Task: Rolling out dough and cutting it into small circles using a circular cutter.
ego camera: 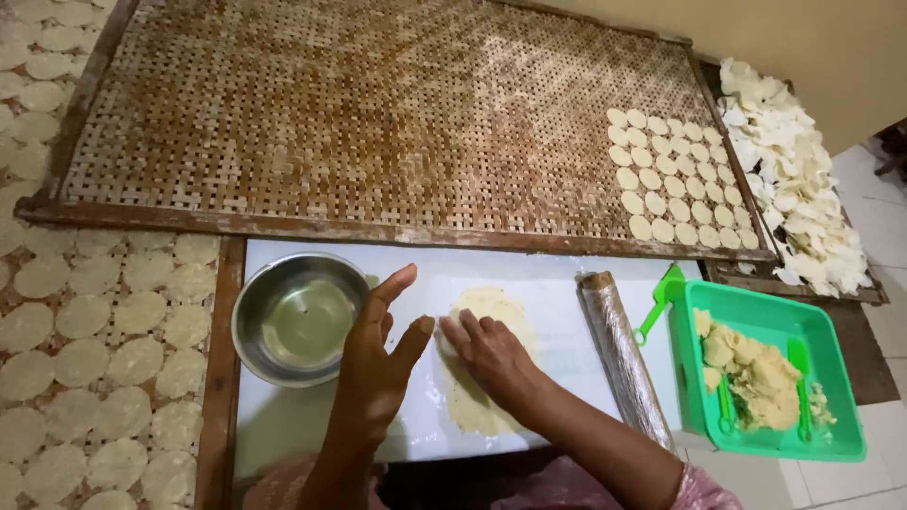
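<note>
A flattened sheet of pale yellow dough (491,312) lies on a white board (548,283). My right hand (487,349) rests palm down on the dough with its fingers pointing left. My left hand (378,359) hovers just left of it, held on edge with fingers apart and thumb up, holding nothing. The fingertips of both hands nearly meet at the dough's left side.
A steel bowl (298,319) of liquid sits left of my hands. A wrapped rolling pin (624,354) lies to the right, then a green tray (831,340) of dough scraps. A woven bamboo rack (359,113) behind holds round discs (675,179); more discs (94,359) lie left.
</note>
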